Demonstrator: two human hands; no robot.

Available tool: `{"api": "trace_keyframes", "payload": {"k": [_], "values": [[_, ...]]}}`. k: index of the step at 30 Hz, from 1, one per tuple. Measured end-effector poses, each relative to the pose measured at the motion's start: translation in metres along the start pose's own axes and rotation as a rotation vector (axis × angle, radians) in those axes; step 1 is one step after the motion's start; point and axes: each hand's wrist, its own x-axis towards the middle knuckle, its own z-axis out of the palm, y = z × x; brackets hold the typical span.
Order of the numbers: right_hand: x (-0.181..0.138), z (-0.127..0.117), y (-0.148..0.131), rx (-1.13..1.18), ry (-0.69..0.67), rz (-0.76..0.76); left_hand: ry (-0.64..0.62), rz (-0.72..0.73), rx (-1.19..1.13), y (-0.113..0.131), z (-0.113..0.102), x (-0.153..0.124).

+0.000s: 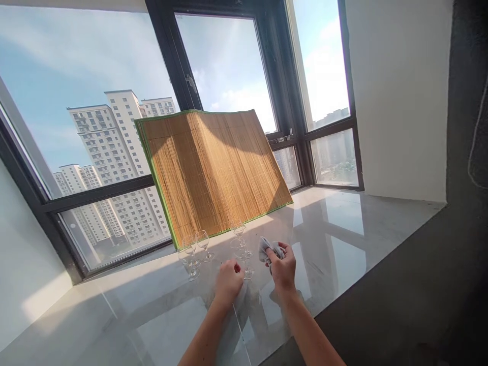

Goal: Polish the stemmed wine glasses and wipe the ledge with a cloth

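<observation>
My right hand (pixel 285 268) is closed around a crumpled pale grey cloth (pixel 264 250), held above the glossy sill. Whether anything is wrapped inside the cloth cannot be seen. My left hand (pixel 229 278) is curled shut just to its left, fingertips turned inward; whatever they may hold is hidden. Close behind the left hand, two clear stemmed glasses (pixel 239 227) stand upright one behind the other, the nearer partly covered by the hand. Farther left is a cluster of similar stemmed glasses (pixel 203 239), also upright.
A bamboo mat (pixel 221 168) with green edging leans against the dark window frame (pixel 168 51) behind the glasses. The tiled sill (pixel 160 310) reflects the windows, and its front edge runs diagonally at right. A white wall (pixel 396 101) closes the right side.
</observation>
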Motion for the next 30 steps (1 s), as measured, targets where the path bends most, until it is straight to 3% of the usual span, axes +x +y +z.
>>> {"api": "trace_keyframes", "payload": {"k": [14,25,28,30], "values": [[0.003,0.004,0.005,0.042,0.021,-0.012,-0.214,0.347,-0.181,0.013,0.012,-0.009],[0.004,0.003,0.005,0.024,0.036,-0.021,-0.249,0.335,-0.100,0.009,0.015,-0.007],[0.004,0.002,0.004,0.023,0.034,-0.017,-0.186,0.340,-0.137,0.009,0.011,-0.005],[0.003,0.001,0.002,0.019,0.032,-0.006,-0.013,0.281,-0.176,0.006,0.001,0.001]]}}
